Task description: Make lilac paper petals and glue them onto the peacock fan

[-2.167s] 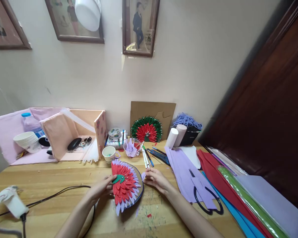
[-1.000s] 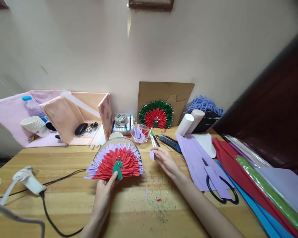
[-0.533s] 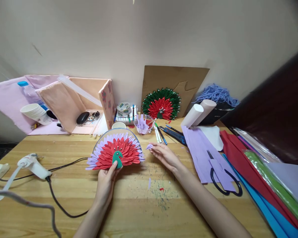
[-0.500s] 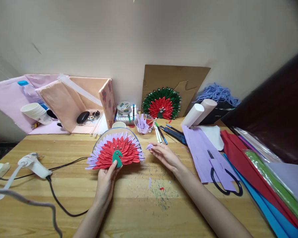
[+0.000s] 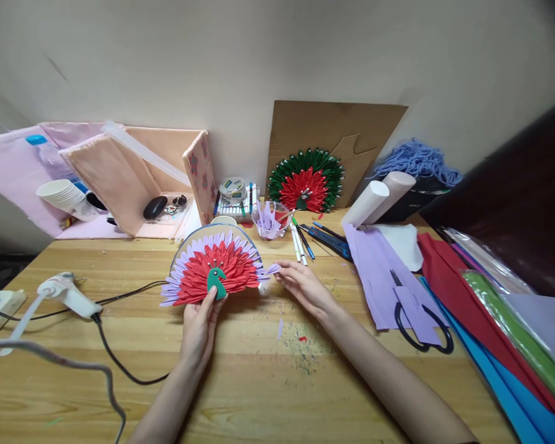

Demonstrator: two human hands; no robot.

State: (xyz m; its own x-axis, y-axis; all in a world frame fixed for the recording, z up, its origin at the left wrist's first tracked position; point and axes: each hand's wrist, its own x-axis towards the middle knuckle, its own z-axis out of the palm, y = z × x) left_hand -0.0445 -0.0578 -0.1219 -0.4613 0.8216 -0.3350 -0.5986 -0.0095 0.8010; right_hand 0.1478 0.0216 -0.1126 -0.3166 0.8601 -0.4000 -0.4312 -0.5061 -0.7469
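My left hand (image 5: 201, 330) grips a paper peacock (image 5: 217, 265) by its base, thumb over the green body. Red paper feathers fan around that body, with a lilac row outside them on a rounded cardboard backing. Between the fingertips of my right hand (image 5: 305, 287) is a small lilac paper feather (image 5: 272, 269). Its tip is at the right end of the peacock's lilac row; whether it touches I cannot tell. A loose lilac strip (image 5: 280, 329) and a red scrap (image 5: 303, 338) lie on the table below.
A white glue gun (image 5: 69, 296) with a black cord lies left. Behind are a bowl of lilac strips (image 5: 271, 222), markers (image 5: 300, 243) and a green-and-red peacock (image 5: 308, 182) against cardboard (image 5: 337, 123). Black-handled scissors (image 5: 423, 327) rest on lilac paper (image 5: 374, 277) at right.
My right hand has brought the lilac feather left, up to the peacock's right edge. My left hand still holds the peacock in much the same place. The camera view has shifted slightly.
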